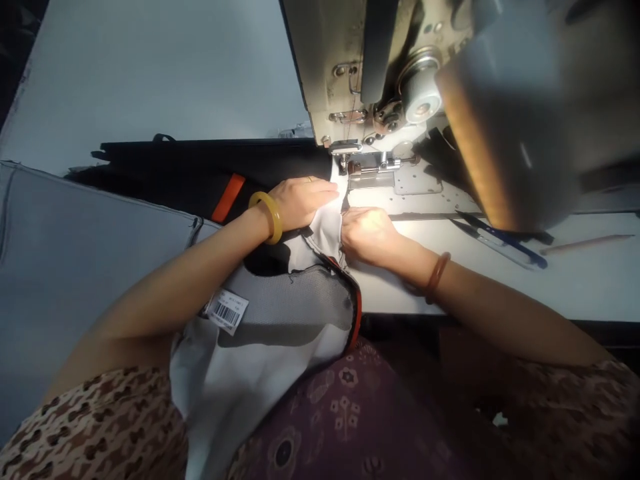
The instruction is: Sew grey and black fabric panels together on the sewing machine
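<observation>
A sewing machine [350, 87] stands over the work, with its presser foot [343, 163] down on or close to a white strip of fabric [327, 223]. My left hand [300, 200] lies on this fabric just left of the foot, fingers stretched out. Curled at the fabric's right edge, my right hand [367, 233] grips it in front of the foot; the fingertips are hidden. From there a grey mesh and white garment piece [285, 300] with orange-and-black edging hangs down to my lap. A white barcode label [229, 311] is attached to it.
Thread snips [505, 243] and a pencil [590, 245] lie on the white table right of my hand. Black fabric with an orange strip [229, 198] spreads to the left. A blurred lamp-like object [505, 133] juts in at upper right, close to the camera.
</observation>
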`<state>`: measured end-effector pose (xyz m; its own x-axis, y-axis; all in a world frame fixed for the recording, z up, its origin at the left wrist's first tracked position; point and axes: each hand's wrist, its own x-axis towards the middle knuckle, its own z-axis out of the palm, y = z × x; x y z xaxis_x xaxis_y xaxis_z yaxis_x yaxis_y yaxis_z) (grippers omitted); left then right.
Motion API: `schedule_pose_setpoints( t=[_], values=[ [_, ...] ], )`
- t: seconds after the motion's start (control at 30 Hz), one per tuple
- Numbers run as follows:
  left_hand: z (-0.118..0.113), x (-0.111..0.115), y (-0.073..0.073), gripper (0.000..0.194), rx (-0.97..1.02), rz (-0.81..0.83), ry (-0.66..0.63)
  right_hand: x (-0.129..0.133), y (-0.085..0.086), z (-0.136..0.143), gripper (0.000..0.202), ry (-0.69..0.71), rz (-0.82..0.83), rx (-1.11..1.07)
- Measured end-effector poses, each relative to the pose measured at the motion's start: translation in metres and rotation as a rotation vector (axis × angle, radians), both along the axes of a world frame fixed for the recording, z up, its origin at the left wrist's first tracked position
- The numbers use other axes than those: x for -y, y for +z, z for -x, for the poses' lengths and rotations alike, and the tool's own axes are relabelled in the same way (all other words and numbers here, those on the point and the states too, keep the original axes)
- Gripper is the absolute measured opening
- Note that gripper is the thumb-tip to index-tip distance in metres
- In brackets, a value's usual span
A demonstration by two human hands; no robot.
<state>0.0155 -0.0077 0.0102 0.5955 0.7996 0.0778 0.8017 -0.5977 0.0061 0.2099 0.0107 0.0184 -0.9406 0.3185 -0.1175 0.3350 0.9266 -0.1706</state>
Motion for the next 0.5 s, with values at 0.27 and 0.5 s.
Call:
schedule_pose_setpoints(
  t=[0.27,0.5],
  values=[
    [0.005,-0.0017,-0.0039,0.038,0.103,-0.108,-0.075,0.0011,0.0099,0.0011,0.029,-0.014,-0.02,0.056],
    [-0.0031,-0.0085,-0.0027,0.038,0.035,0.019,0.018,-0.0078,0.0085,-0.0018,0.026,-0.038,-0.036,0.087]
  ],
)
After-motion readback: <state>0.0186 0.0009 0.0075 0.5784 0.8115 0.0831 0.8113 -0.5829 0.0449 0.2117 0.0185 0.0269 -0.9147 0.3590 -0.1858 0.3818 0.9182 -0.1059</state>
